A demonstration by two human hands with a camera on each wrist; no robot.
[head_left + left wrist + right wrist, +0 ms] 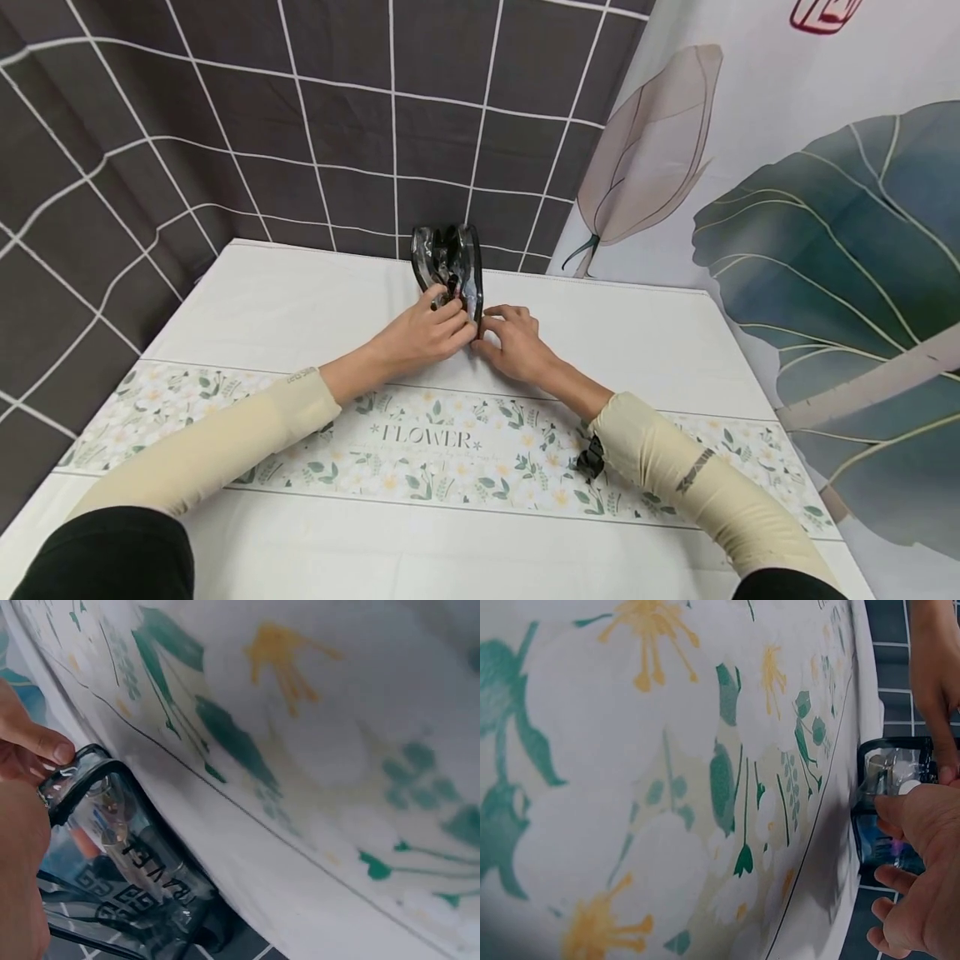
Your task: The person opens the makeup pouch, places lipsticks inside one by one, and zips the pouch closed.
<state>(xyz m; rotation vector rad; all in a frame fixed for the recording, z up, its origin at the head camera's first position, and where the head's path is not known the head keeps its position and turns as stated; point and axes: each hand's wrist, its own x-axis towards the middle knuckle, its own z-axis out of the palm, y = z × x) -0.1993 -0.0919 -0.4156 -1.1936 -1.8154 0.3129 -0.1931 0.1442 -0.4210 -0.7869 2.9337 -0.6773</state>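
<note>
A clear plastic travel pouch with black trim stands upright near the far edge of the table. Its top is parted, and small items show through the wall of the pouch in the left wrist view. My left hand reaches over its opening from the left, fingers bent and pinching at the edge; the exact grip is partly hidden. At the near end, my right hand pinches the pouch's corner between thumb and forefinger. The other fingers of the right hand are loosely bent.
The table cover is white with a flowered band bearing the word FLOWER. A dark gridded curtain hangs right behind the pouch, and a leaf-print cloth hangs at the right. A small black device sits at the right wrist.
</note>
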